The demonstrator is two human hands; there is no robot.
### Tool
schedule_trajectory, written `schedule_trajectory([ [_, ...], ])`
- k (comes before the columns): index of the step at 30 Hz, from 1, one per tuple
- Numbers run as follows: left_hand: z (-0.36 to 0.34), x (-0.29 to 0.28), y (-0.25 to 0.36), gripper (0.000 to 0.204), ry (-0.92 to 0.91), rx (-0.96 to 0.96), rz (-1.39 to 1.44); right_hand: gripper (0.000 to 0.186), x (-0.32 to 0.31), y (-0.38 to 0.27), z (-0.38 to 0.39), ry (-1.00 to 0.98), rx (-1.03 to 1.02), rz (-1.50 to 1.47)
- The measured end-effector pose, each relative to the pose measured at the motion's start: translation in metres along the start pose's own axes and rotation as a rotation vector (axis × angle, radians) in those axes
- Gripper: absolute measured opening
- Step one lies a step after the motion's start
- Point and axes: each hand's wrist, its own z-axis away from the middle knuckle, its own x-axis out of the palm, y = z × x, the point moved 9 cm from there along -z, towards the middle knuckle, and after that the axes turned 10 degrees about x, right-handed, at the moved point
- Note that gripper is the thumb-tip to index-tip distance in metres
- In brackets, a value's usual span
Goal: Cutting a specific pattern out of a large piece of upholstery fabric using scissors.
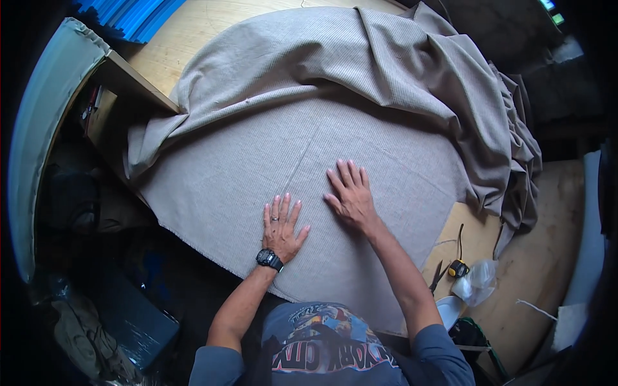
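A large piece of ribbed grey-beige fabric (225, 167) covers most of the table, flat in the middle and heaped in thick folds along its far and right sides. My left hand (280, 233) rests palm down on the flat part near the front edge, fingers stretched out, with a ring and a dark wristwatch (270, 259). Farther in and to the right, my right hand (351, 196) presses flat on the same cloth with its fingers spread. A faint crease runs through the fabric beyond my left hand. Neither hand holds anything.
At the right, scissors (438, 275), a yellow-black tape measure (458, 269) and a clear plastic bag (479, 283) lie on the wooden tabletop (473, 222). Blue ridged material (132, 19) sits at the far left. A padded panel (48, 128) stands along the left side.
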Motion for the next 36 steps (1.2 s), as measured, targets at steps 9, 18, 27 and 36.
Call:
schedule_trajectory([
  [9, -0.002, -0.008, 0.000, 0.070, 0.072, 0.028, 0.080, 0.059, 0.005, 0.021, -0.105, 0.113, 0.110, 0.069],
  [18, -0.002, -0.013, 0.010, 0.068, 0.047, 0.009, 0.035, 0.063, -0.042, 0.143, 0.140, 0.108, 0.613, 0.155],
  [27, 0.002, -0.003, 0.025, 0.067, 0.074, 0.055, -0.090, 0.063, -0.078, 0.149, 0.315, 0.339, 0.798, 0.241],
  [36, 0.058, 0.030, 0.095, 0.063, 0.063, 0.234, -0.056, 0.065, -0.037, -0.006, 0.279, 0.236, 0.385, -0.077],
])
